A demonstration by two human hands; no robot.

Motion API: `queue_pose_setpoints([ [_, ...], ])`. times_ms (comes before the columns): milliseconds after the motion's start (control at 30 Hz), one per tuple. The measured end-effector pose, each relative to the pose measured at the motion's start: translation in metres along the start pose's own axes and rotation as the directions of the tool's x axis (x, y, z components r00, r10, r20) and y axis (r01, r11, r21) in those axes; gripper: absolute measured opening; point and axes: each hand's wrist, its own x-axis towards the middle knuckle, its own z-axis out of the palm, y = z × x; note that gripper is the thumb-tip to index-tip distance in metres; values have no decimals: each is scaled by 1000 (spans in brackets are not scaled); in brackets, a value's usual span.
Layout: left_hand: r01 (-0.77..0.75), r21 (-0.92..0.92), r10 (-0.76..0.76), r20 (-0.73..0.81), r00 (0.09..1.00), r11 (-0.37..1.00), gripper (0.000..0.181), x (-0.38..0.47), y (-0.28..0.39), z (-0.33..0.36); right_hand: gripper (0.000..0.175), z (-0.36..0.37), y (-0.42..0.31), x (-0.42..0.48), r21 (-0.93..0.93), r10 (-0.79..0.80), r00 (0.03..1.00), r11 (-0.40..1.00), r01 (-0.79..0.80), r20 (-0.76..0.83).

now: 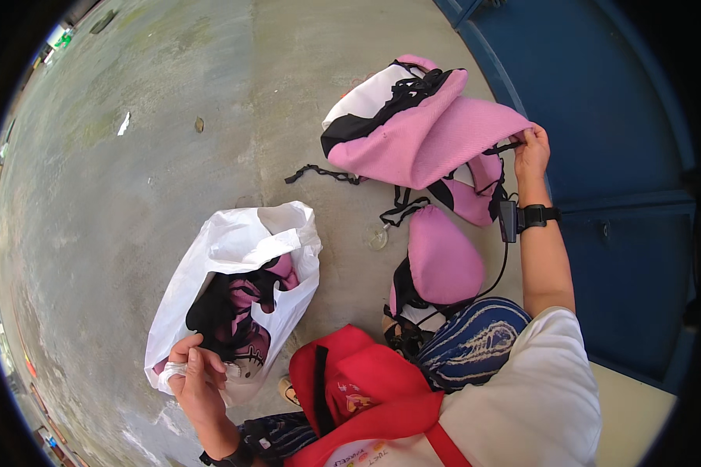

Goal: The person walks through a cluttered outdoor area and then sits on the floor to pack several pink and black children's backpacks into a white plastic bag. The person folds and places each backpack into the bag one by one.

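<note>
My right hand (531, 153) pinches the edge of a pink fabric piece (473, 128) with black trim, a white panel and dangling black ties. This piece is partly lifted over other pink-and-black fabric pieces (470, 198) on the concrete. My left hand (197, 373) grips the near rim of a white plastic bag (178, 315), some of its plastic bunched at the fingers. Inside the open bag lie pink and black fabric items (228, 309). Another rounded pink piece (447, 254) rests near my right knee.
A blue metal door (607, 117) borders the right side. The concrete floor (169, 175) holds a paper scrap (124, 124), a dry leaf (199, 124) and a small clear round object (378, 237). I wear a red apron (380, 373). A cable (502, 271) hangs from my right wrist device.
</note>
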Motion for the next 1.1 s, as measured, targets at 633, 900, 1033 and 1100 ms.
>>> queue_pose_setpoints([
  [633, 60, 8, -60, 29, 998, 998, 19, 0, -1, -4, 6, 65, 87, -129, -740, 674, 613, 640, -206, 412],
  [900, 63, 51, -65, 36, 997, 997, 19, 2, -5, -8, 17, -11, 104, -63, -801, -259, 758, -197, 565, 598],
  [1033, 81, 72, -84, 51, 995, 994, 19, 0, -5, -10, 23, -66, 129, -19, -944, 422, 904, 319, -79, 67],
  [1100, 84, 90, -88, 43, 995, 992, 20, -1, -4, -9, 24, -77, 149, -20, -901, 547, 835, 334, -277, -55],
])
